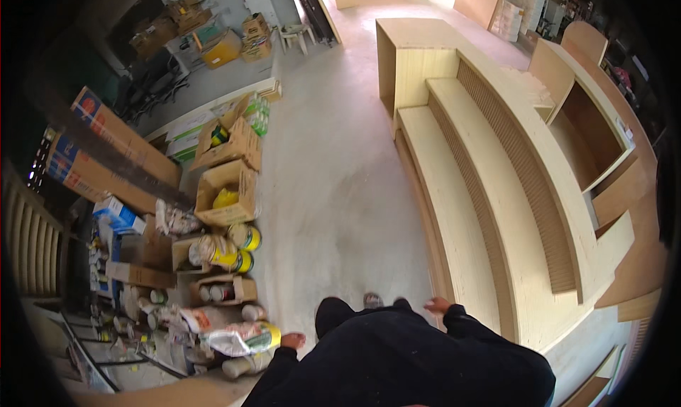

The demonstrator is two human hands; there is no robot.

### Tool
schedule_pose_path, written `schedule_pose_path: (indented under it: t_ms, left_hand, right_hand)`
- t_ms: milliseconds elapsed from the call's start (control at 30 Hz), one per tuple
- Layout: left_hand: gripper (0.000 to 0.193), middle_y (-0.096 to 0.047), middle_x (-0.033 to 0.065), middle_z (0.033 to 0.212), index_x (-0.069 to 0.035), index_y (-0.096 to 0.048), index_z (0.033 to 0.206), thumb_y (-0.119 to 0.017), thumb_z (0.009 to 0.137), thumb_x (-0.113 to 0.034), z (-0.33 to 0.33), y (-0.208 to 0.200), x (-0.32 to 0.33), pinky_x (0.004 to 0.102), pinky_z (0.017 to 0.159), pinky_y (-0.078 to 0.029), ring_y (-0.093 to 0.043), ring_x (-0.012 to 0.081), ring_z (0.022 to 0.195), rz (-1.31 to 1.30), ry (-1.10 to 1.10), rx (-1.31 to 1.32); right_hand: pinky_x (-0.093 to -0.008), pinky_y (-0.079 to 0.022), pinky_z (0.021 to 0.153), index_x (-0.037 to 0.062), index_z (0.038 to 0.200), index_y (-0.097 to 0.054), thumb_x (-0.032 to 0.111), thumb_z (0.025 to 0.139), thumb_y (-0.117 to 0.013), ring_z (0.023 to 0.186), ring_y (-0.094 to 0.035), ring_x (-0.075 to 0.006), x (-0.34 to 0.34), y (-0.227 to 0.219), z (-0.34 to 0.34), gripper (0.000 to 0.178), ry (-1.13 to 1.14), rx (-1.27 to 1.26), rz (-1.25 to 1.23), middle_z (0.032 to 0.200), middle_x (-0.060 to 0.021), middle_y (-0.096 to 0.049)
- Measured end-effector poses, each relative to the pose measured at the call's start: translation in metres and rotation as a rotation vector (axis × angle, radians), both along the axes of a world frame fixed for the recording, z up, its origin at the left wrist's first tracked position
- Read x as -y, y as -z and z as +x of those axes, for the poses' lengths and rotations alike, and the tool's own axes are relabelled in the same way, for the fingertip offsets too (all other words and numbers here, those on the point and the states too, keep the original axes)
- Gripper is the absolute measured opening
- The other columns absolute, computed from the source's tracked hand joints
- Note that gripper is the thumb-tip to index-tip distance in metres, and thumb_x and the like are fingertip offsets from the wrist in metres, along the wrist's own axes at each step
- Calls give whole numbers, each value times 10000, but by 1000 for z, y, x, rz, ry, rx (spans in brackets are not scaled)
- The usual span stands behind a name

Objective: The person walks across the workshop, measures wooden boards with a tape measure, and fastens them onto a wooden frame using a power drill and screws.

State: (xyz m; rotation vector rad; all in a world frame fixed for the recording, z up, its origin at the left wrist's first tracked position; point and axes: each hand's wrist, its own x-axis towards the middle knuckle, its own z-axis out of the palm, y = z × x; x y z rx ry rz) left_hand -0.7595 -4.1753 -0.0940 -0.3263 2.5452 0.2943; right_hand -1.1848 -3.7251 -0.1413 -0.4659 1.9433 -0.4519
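Observation:
My left hand hangs low beside my body, holding nothing that I can see, its fingers loosely apart. Closest to it are a yellow-rimmed tub and a crumpled white plastic bag. On the other side, my right hand is also bare, fingers pointing inward. It is by the lower edge of a pale wooden stepped unit with curved tiers and ribbed risers; whether it touches the wood I cannot tell. Dark sleeves cover both arms.
Along the left stand open cardboard boxes, yellow cans and tall cartons. A grey floor runs between them and the stepped unit. An open wooden cabinet is at right. A small stool stands far back.

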Motion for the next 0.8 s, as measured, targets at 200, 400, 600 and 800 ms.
schedule_pose_path:
  t_ms: [200, 400, 600, 800]
  left_hand:
    - [343, -669, 125, 993, -170, -663, 1013, -445, 856, -382, -82, 32, 100, 503, 745, -484, -639, 325, 917, 331, -471, 299]
    - [339, -677, 118, 978, -161, -702, 957, -471, 805, -356, -331, 76, 321, 480, 742, -492, -648, 315, 907, 2, 289, 273]
    - [261, -640, 45, 675, -5, -649, 789, -678, 790, -264, -773, -42, 484, 281, 577, -478, -589, 112, 618, 661, -468, -393]
    - [143, -638, 35, 690, -21, -637, 765, -724, 744, -133, -1037, -105, 567, 266, 610, -475, -571, 104, 642, 782, -421, -722]
  right_hand:
    - [-303, -504, 699, -28, 1116, -578, 209, 893, -553, 762, -641, -185, 241, -123, -209, 326, 481, -36, -499, 865, -118, -660]
    - [-313, -477, 507, -31, 1015, -596, 235, 895, -539, 603, -617, -184, 313, -36, -330, 298, 1116, -24, -311, 774, -115, -648]
    - [-356, -502, 484, 5, 892, -646, 290, 866, -541, 570, -644, -229, 326, -29, -378, 305, 768, 254, 225, 751, -145, -668]
    - [-337, -468, 514, 54, 958, -646, 292, 867, -567, 606, -616, -207, 433, 18, -560, 267, 928, 214, 97, 743, -104, -634]
